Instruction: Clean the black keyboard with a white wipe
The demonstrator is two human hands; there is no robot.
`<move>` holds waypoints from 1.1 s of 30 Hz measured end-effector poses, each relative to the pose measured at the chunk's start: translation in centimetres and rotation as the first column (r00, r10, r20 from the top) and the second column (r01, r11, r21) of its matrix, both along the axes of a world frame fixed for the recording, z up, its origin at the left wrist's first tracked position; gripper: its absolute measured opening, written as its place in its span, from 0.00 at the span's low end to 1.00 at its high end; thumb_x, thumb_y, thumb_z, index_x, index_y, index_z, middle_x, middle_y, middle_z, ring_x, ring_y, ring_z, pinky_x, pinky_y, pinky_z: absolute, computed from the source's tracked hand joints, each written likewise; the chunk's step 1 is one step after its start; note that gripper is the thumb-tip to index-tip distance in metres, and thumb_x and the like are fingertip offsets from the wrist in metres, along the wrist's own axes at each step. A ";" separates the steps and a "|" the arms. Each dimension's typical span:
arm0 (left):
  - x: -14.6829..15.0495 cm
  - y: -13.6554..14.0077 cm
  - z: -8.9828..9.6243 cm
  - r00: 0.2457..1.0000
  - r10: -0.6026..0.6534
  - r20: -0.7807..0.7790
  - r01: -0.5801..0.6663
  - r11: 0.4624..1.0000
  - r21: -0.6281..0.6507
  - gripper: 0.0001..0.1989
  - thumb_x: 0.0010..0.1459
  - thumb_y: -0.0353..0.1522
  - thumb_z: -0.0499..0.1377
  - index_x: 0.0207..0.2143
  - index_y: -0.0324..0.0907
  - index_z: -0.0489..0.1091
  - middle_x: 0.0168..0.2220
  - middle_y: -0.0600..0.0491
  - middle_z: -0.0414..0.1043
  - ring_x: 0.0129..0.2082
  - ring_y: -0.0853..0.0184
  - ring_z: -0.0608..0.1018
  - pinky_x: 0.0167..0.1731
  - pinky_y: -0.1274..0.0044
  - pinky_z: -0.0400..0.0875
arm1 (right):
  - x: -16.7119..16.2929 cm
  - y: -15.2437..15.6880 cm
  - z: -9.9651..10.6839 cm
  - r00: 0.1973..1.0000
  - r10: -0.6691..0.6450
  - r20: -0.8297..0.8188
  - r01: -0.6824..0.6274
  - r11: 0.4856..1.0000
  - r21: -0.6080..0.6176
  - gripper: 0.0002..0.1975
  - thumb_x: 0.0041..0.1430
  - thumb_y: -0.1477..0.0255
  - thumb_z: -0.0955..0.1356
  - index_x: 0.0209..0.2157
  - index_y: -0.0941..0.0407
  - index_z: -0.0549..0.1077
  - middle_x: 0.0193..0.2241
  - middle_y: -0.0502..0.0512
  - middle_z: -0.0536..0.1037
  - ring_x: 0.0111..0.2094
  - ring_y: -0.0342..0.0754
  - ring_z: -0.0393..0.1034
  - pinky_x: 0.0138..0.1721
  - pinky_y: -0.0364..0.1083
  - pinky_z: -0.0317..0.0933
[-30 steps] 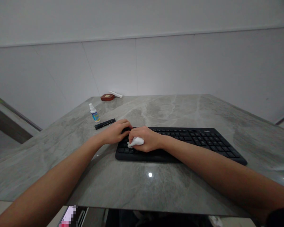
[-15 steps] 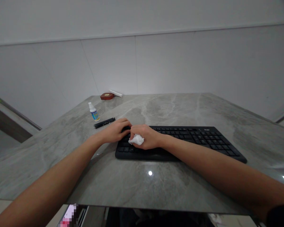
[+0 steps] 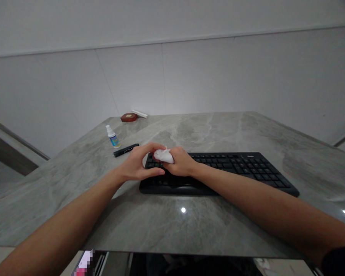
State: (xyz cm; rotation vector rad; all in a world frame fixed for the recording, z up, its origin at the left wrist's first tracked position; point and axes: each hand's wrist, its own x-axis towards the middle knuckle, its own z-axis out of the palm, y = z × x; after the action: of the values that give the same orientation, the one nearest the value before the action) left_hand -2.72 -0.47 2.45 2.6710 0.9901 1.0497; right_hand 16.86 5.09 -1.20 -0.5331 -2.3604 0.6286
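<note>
Right hand [image 3: 181,163] closed on a crumpled white tissue [image 3: 163,155], which pokes out on the fist's left side, just above the left end of the black keyboard [image 3: 247,166]. Left hand [image 3: 136,165] is opened into a C: thumb stands off over the keys, fingers curl up to the tissue; can't tell if they grip it or just touch. Change vs. half a second ago: left hand was lower and more closed at the keyboard's corner, tissue sat on the near side of the right fist; now tissue is up between both hands. Reads as handling the tissue itself rather than working the keys, my judgement. Keyboard lies flat on the table [image 3: 204,132], unmoved. Spray bottle [image 3: 113,139] upright and black pen [image 3: 125,150] also unmoved, beyond the left hand.
</note>
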 end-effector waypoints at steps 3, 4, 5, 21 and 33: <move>0.5 0.0 -0.2 0.993 0.106 0.045 -0.106 0.994 0.000 0.11 0.62 0.40 0.59 0.38 0.40 0.69 0.30 0.54 0.73 0.28 0.69 0.73 0.30 0.78 0.67 | -0.1 0.2 -0.2 0.997 -0.053 -0.061 0.062 0.987 0.150 0.00 0.49 0.76 0.67 0.27 0.57 0.70 0.26 0.55 0.73 0.31 0.49 0.67 0.35 0.47 0.61; 0.6 0.1 -0.3 0.989 0.137 0.064 -0.137 0.991 0.001 0.09 0.63 0.38 0.57 0.36 0.40 0.68 0.27 0.55 0.71 0.26 0.70 0.72 0.29 0.78 0.66 | -0.1 0.2 -0.2 0.992 -0.069 -0.103 0.087 0.980 0.180 0.03 0.48 0.76 0.67 0.29 0.58 0.70 0.28 0.55 0.73 0.32 0.50 0.67 0.36 0.47 0.61; 0.7 0.1 -0.3 0.984 0.158 0.085 -0.157 0.987 -0.008 0.08 0.63 0.36 0.57 0.35 0.40 0.67 0.27 0.56 0.70 0.25 0.71 0.71 0.29 0.78 0.65 | -0.1 0.3 -0.3 0.986 -0.077 -0.147 0.104 0.978 0.183 0.07 0.48 0.76 0.68 0.33 0.58 0.70 0.30 0.56 0.73 0.33 0.51 0.68 0.36 0.48 0.62; 0.3 1.0 -0.9 0.957 0.098 0.274 0.000 0.941 -0.338 0.12 0.65 0.36 0.56 0.47 0.41 0.63 0.27 0.56 0.74 0.25 0.70 0.73 0.27 0.79 0.64 | 0.1 -0.4 0.1 0.970 -0.020 -0.243 0.118 0.912 0.393 0.14 0.68 0.66 0.63 0.49 0.59 0.73 0.37 0.60 0.75 0.38 0.50 0.71 0.41 0.49 0.67; 0.3 0.9 -0.7 0.980 0.195 0.024 -0.194 0.980 -0.041 0.09 0.63 0.30 0.55 0.41 0.40 0.75 0.31 0.52 0.78 0.30 0.68 0.77 0.31 0.78 0.68 | -0.1 -0.4 0.1 0.974 -0.224 0.019 0.204 0.918 0.341 0.12 0.69 0.69 0.60 0.37 0.60 0.72 0.33 0.61 0.77 0.32 0.50 0.69 0.34 0.47 0.60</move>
State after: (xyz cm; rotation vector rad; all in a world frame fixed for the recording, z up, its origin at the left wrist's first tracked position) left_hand -2.41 0.45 1.71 2.5625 1.2742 1.0867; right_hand 16.77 4.66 -1.14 -0.6474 -2.3508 0.1042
